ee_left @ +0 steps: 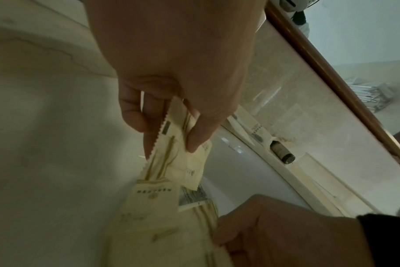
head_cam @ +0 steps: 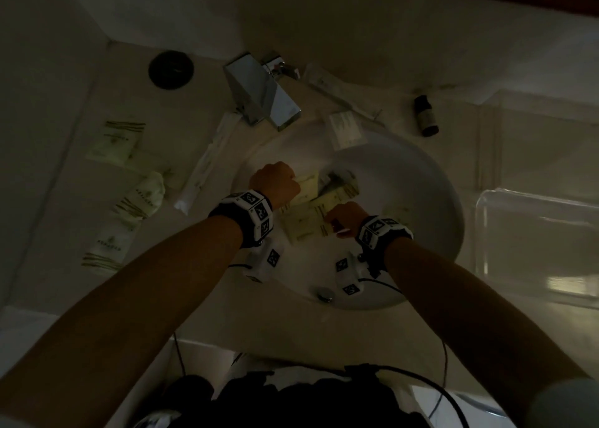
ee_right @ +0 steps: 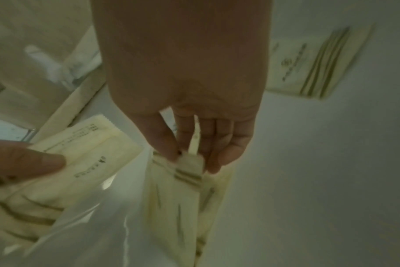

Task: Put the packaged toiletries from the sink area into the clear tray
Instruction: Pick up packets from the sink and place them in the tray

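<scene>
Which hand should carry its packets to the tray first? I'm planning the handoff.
Probably the right hand: it already pinches packets in the sink, and the tray lies on its side; the left hand would cross over.

Glossy white ceramic sink basin [head_cam: 405,181]. Polished chrome angular metal tap [head_cam: 262,93], mirror-bright. Cream matt paper-like sachets [head_cam: 311,220], serrated edges. Transparent smooth plastic tray [head_cam: 534,233]. Veined beige stone-look countertop [head_cam: 81,135], smooth.
</scene>
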